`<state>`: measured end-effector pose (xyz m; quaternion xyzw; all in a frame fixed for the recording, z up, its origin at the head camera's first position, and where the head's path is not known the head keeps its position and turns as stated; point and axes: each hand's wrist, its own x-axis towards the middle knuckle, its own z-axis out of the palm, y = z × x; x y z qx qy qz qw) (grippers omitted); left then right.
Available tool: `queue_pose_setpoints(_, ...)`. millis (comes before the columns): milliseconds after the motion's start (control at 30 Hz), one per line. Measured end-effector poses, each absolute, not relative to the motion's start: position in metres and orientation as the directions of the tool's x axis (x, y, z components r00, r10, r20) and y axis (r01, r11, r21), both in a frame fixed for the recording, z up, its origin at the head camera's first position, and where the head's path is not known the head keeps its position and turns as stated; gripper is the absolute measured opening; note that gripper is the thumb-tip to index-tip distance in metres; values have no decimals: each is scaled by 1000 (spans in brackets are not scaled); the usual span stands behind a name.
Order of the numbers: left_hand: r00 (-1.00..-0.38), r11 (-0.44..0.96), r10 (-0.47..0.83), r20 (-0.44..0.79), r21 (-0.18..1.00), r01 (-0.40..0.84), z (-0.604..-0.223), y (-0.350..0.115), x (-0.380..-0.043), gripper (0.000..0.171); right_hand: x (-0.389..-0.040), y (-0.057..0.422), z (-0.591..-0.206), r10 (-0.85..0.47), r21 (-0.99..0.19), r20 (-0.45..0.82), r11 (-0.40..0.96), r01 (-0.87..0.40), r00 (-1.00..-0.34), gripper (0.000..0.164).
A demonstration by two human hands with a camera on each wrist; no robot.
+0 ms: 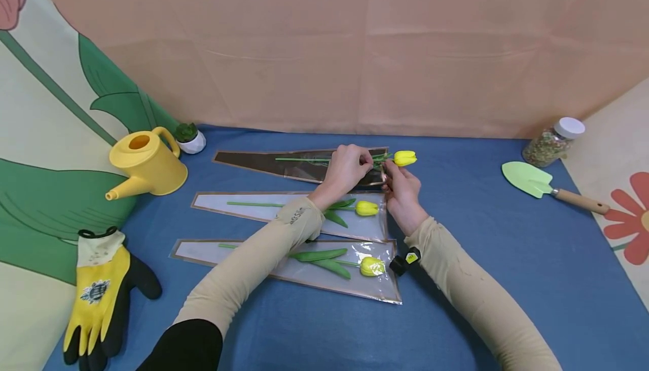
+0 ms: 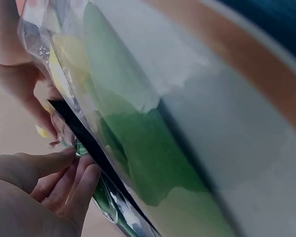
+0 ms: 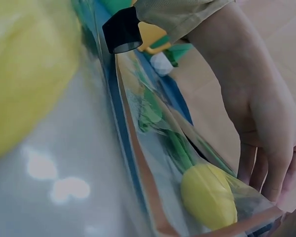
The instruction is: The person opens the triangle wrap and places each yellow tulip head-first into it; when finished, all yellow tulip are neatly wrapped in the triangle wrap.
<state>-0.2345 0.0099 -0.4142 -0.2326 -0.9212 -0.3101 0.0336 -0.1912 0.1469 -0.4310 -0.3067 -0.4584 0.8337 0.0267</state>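
Note:
At the back of the table, a black flower sleeve (image 1: 253, 160) with a clear front holds the stem and leaves of a yellow tulip (image 1: 404, 158). The bloom sticks out past the sleeve's right end. My left hand (image 1: 347, 167) reaches over the sleeve and pinches the tulip by its green part, thumb against fingertips, as the left wrist view shows. At the sleeve's mouth my right hand (image 1: 404, 192) grips the edge, just below the bloom. Nearer lie a middle white sleeve (image 1: 299, 197) and a front white sleeve (image 1: 314, 284), each with a yellow tulip inside, partly hidden by my left arm.
On the left stand a yellow watering can (image 1: 152, 162) and a small potted plant (image 1: 191, 139), with a yellow-black glove (image 1: 98, 298) in front. A jar (image 1: 550, 144) and a green trowel (image 1: 532, 179) are at the right. A pink cloth backdrop (image 1: 324, 50) rises behind the blue tabletop.

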Motion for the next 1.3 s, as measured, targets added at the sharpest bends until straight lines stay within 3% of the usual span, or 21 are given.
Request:
queue_pose_setpoints(367, -894, 706, 401, 200, 554, 441, -412, 9, -233, 9, -193, 146, -426, 243, -749, -527, -585, 310, -814, 14)
queue_pose_setpoints(800, -903, 718, 390, 180, 554, 420, -415, 6, -236, 9, -198, 153, -419, 107, -720, -575, -536, 440, -811, 10)
queue_pose_setpoints(1300, -896, 723, 396, 203, 532, 440, -418, -3, -239, 7, -198, 163, -424, 7, -710, -552, -528, 465, -834, 13)
